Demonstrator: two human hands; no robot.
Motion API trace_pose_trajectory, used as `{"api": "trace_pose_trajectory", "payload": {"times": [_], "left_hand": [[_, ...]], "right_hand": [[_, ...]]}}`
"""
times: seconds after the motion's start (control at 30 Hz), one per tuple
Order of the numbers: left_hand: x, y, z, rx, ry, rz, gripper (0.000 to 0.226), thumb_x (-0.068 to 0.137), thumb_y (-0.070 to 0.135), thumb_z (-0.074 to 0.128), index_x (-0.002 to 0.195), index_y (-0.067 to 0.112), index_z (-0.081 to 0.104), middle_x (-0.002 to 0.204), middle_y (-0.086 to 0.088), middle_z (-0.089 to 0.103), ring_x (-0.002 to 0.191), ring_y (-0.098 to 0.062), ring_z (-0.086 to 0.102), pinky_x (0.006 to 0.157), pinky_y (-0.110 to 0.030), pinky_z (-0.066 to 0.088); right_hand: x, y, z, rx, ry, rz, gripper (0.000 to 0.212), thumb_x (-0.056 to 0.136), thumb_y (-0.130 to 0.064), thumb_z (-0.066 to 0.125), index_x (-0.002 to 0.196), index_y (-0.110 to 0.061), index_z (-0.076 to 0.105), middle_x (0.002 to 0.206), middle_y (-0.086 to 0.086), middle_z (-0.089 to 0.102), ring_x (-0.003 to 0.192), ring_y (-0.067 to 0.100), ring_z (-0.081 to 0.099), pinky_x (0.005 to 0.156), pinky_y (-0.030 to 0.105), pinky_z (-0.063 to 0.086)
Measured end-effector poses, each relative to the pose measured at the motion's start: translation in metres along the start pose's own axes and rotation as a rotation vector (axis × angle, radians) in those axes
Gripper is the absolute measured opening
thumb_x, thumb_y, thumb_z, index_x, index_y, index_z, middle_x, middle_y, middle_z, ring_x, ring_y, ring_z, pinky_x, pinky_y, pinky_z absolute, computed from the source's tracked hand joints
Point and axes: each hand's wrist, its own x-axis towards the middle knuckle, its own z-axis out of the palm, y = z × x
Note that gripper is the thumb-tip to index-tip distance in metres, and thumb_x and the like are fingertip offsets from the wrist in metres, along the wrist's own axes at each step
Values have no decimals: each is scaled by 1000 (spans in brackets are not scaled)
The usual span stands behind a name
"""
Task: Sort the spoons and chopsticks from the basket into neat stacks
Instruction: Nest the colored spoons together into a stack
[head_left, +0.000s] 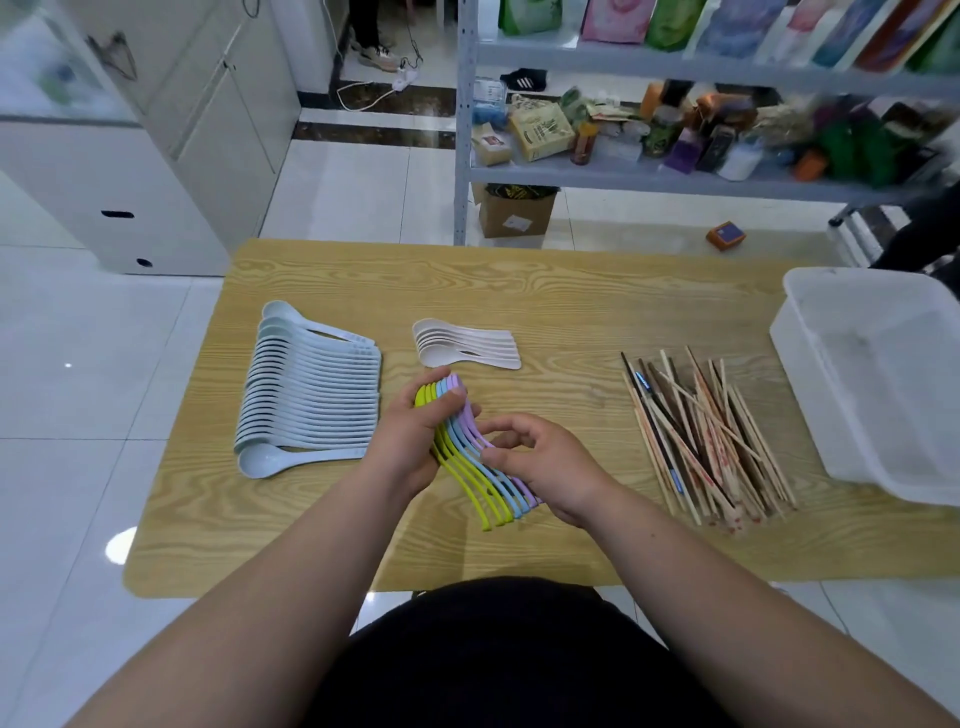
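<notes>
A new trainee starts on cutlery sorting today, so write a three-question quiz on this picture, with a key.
1. True or false: the chopsticks lie between the right hand and the clear bin.
2. Which holds more spoons, the pale blue row or the beige stack?
3. The left hand and right hand together hold: A) the pale blue row; B) chopsticks; C) the green, blue and purple spoons.
Key: 1 true; 2 the pale blue row; 3 C.

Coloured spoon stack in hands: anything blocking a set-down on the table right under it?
Nothing visible. The coloured spoons, held by left hand and right hand, sit over table between the pale blue spoons and the chopsticks; the cream spoons lie farther back.
</notes>
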Motion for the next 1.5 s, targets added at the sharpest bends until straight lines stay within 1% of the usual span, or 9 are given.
{"api": "trace_pose_trajectory", "payload": {"times": [0.23,0.37,0.63,0.7,0.87,1.03,1.3,1.4,1.5], "left_hand": [[-10,10,-6,68,21,49,45,87,0,73,128,10,59,87,-12,73,92,-33,70,81,-46,59],[-15,13,-2,134,17,99,42,84,0,76,121,14,61,83,-11,73,89,-35,71,82,-49,60],[-18,22,-4,201,-23,103,40,82,5,80,115,21,65,102,-17,70,94,-36,71,85,-49,59],[-16,32,-7,303,-76,53,26,89,19,75,113,21,66,105,-13,68,92,-29,70,81,-44,58],[-5,58,-26,849,-163,-97,26,89,30,71,109,14,71,116,-13,69,95,-19,67,90,-45,59],[-9,56,-27,1544,-417,-182,33,91,47,63,112,21,61,102,1,67,85,-17,73,85,-36,60],[21,-1,-34,1675,-355,106,33,100,36,54,122,12,56,116,-9,61,104,-28,59,81,-35,46],[37,-31,-47,1738,-246,380,42,97,27,61,131,3,52,120,-21,59,105,-42,60,88,-42,48],[58,-56,-64,1784,-234,625,49,85,27,54,125,-1,50,107,-24,64,87,-44,65,79,-45,56]], "right_hand": [[-7,-7,18,183,-155,230,39,90,-18,75,123,-11,56,112,17,72,102,35,72,85,49,59],[-13,-8,18,176,-419,367,33,95,-5,65,127,-9,58,113,11,73,104,29,71,87,40,59],[-8,-5,23,105,-333,348,31,88,-1,73,118,-2,64,107,14,75,99,27,73,82,36,60],[-7,-6,20,-70,-223,283,31,84,-4,78,113,-3,67,104,16,75,94,25,75,82,38,61],[5,-12,7,-1242,-20,-27,9,91,-15,61,86,-21,57,75,-3,55,79,27,60,61,32,40],[14,-9,7,-1574,-73,-172,25,88,4,43,102,-14,53,92,4,59,77,29,49,59,35,35],[45,25,-25,-1451,-90,-298,46,97,-18,54,143,-11,49,132,9,54,125,30,45,96,42,49],[64,47,-34,-1356,-44,-335,68,92,-53,56,145,-11,49,133,8,53,126,29,44,107,41,42],[79,76,-38,-1304,20,-435,68,94,-54,45,142,-7,52,127,10,57,117,31,50,102,44,46]]}}
